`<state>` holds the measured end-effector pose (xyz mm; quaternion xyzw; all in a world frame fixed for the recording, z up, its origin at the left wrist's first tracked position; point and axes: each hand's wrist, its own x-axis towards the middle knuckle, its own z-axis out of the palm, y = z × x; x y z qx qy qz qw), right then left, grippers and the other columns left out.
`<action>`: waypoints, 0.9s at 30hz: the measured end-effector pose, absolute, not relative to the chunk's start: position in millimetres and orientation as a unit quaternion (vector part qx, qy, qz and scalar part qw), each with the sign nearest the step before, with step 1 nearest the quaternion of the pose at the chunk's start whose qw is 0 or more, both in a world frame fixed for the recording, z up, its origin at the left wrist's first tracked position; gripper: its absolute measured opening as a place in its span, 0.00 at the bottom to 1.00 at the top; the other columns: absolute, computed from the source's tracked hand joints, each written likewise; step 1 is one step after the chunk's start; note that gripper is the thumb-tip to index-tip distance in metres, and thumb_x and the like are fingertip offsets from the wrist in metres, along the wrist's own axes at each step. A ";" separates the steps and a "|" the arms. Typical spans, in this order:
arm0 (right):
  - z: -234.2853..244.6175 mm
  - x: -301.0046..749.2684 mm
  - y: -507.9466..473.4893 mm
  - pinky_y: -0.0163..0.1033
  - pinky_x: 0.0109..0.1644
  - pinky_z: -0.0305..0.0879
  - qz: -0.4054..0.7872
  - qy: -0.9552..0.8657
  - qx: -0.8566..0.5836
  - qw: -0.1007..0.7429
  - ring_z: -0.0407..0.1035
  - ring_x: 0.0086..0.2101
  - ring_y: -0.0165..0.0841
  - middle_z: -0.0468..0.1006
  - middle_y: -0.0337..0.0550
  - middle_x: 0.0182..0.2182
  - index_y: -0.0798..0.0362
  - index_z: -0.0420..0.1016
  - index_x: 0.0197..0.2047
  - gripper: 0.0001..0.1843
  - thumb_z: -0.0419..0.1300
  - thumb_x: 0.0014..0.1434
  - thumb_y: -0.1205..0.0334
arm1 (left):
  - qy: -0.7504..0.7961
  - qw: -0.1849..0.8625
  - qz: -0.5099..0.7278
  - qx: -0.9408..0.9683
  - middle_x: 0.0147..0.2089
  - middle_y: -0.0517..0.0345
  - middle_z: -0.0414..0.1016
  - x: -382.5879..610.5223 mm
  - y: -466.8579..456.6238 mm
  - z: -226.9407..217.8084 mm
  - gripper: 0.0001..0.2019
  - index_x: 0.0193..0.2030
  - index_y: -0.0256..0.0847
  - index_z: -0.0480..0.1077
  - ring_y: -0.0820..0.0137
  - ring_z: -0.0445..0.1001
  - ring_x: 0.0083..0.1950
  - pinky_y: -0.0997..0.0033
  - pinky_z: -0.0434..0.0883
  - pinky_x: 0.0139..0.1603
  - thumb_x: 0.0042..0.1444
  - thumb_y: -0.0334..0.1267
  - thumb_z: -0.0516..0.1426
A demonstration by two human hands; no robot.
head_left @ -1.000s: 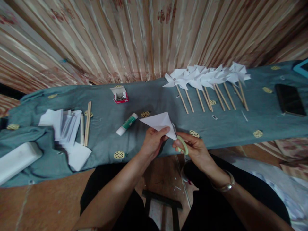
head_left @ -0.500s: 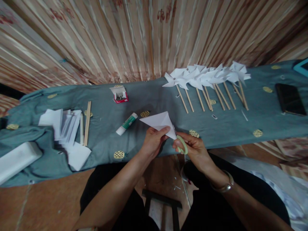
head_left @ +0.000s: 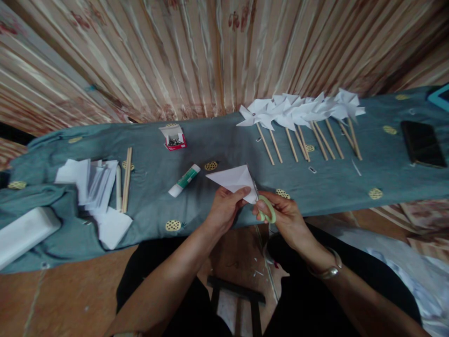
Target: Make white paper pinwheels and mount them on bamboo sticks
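Observation:
My left hand (head_left: 224, 208) pinches the near corner of a folded white paper triangle (head_left: 233, 179) above the front edge of the table. My right hand (head_left: 280, 216) is closed on scissors with pale green handles (head_left: 267, 209); their blades run up along the triangle's right edge. Both hands hover over the grey-blue cloth (head_left: 217, 154) that covers the table.
A glue stick (head_left: 184, 180) lies left of the paper. A small red box of pins (head_left: 174, 138) sits behind it. Cut paper squares (head_left: 94, 187) and wooden sticks (head_left: 126, 179) lie at left. Several finished paper pinwheels (head_left: 301, 112) are at right, beside a dark phone (head_left: 423, 144).
The paper triangle and both hands have shifted slightly to the right and up, and the scissor blades now reach further along the paper's right edge.

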<state>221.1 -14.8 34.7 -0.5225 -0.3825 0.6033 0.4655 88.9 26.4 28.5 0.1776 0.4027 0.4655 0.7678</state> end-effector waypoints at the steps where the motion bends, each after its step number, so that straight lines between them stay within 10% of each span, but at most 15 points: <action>1: 35.1 220.5 -14.8 0.30 0.23 0.64 0.605 -0.378 -0.522 0.467 0.65 0.20 0.25 0.75 0.35 0.21 0.49 0.81 0.33 0.18 0.71 0.45 0.45 | 0.404 0.767 0.465 0.179 0.29 0.60 0.77 89.1 26.3 28.4 0.14 0.29 0.36 0.75 0.74 0.73 0.29 0.73 0.70 0.35 0.34 0.36 0.71; 11: 28.1 238.0 -7.2 0.35 0.26 0.66 0.495 -0.468 -0.604 0.414 0.69 0.22 0.30 0.76 0.38 0.21 0.52 0.78 0.39 0.26 0.66 0.46 0.38 | 0.413 0.753 0.480 0.180 0.33 0.56 0.79 84.1 29.3 29.6 0.16 0.32 0.34 0.76 0.72 0.75 0.32 0.71 0.72 0.38 0.35 0.36 0.71; 18: 37.3 264.5 5.1 0.41 0.33 0.65 0.069 -0.685 -0.713 0.133 0.76 0.31 0.43 0.82 0.53 0.33 0.60 0.70 0.54 0.23 0.59 0.59 0.56 | 0.421 0.705 0.537 0.192 0.38 0.55 0.80 68.6 41.2 32.2 0.17 0.36 0.36 0.75 0.68 0.78 0.39 0.66 0.73 0.45 0.37 0.35 0.70; 27: 60.1 253.1 30.1 0.40 0.32 0.62 0.005 -0.720 -0.693 -0.018 0.77 0.35 0.44 0.82 0.51 0.37 0.53 0.75 0.49 0.14 0.58 0.61 0.61 | 0.433 0.705 0.526 0.196 0.37 0.54 0.80 68.2 39.1 34.0 0.19 0.37 0.34 0.76 0.68 0.77 0.38 0.67 0.73 0.43 0.37 0.36 0.70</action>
